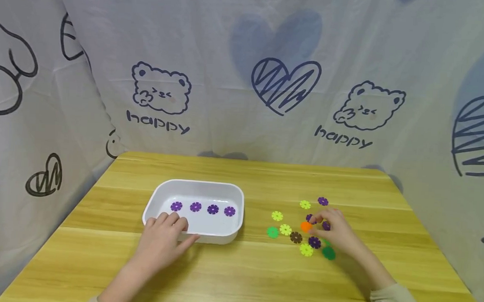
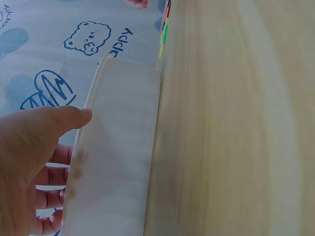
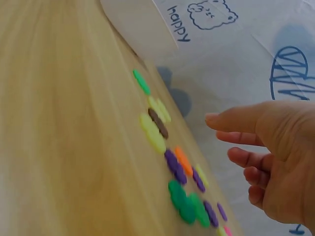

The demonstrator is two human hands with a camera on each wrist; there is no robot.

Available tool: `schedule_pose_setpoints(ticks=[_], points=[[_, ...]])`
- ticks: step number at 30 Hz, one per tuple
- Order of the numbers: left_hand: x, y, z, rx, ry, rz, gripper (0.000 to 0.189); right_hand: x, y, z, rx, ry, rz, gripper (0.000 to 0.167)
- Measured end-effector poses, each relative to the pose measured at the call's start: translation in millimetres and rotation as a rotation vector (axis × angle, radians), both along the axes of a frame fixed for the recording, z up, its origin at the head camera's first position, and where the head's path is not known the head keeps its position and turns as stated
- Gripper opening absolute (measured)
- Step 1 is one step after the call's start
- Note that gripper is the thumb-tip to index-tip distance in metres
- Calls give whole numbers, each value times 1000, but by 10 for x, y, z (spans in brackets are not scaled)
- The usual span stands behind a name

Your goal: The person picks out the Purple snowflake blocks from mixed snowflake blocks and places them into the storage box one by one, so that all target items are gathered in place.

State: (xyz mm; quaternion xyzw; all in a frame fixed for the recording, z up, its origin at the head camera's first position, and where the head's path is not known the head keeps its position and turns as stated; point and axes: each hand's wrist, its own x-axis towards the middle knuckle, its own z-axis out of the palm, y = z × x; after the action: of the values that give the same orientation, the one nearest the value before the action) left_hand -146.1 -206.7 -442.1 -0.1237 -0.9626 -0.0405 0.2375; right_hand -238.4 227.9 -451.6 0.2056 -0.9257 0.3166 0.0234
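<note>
My left hand (image 1: 161, 237) grips the near rim of a white plastic tray (image 1: 239, 223), its thumb outside and fingers over the edge. In the left wrist view the thumb (image 2: 74, 118) lies against the tray's rim. Several purple snowflake discs (image 1: 196, 206) lie in a row inside the tray. My right hand (image 1: 337, 229) hovers above a scattered group of snowflake discs, its fingers loosely bent and holding nothing in the right wrist view. Nearest below are an orange disc (image 1: 305, 226) and a purple disc (image 1: 314, 242), the orange one partly covered in the head view.
Around them lie yellow discs (image 1: 285, 229), a brown disc (image 1: 296, 237), a light green disc (image 1: 272, 232) and a dark green disc (image 1: 328, 252). The wooden table (image 1: 236, 281) meets a patterned white cloth (image 1: 221, 78) at the back and sides.
</note>
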Motion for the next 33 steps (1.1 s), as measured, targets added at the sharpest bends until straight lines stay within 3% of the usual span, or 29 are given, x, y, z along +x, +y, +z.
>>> schedule_pose_setpoints(ticks=[10, 20, 33], points=[[1, 23, 2, 5, -12, 0, 37, 144, 266, -96, 37, -156, 33, 33], [-11, 20, 3, 18, -20, 3, 37, 111, 222, -224, 64, -116, 34, 25], [9, 22, 21, 6, -27, 2, 36, 144, 167, -146, 58, -117, 15, 26]])
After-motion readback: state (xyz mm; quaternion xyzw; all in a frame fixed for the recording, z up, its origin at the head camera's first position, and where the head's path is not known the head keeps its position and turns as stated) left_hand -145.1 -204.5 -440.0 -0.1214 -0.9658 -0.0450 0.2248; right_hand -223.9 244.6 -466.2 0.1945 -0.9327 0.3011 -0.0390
